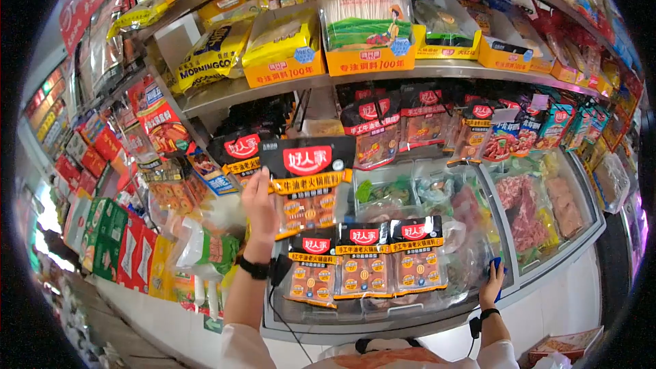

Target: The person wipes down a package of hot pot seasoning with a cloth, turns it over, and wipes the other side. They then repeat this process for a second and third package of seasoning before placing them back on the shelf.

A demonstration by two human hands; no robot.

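Note:
My left hand [259,215] grips the left edge of a black and orange hotpot base packet [307,195] with a red label. I hold it upright above the glass lid, its front facing me. Three matching packets lie side by side on the glass below: a left packet [311,275], a middle packet [363,275] and a right packet [417,270]. My right hand [488,293] is closed on a blue cloth [499,279] by the freezer's front frame. Part of the cloth is hidden by my fingers.
The glass-topped chest freezer [547,260] holds bagged meat [523,212] and greens. Packets hang above it under a metal shelf [273,87] with boxed noodles [365,10]. Hanging bags and boxes [102,229] stand at the left. A cardboard box [566,345] sits at the lower right.

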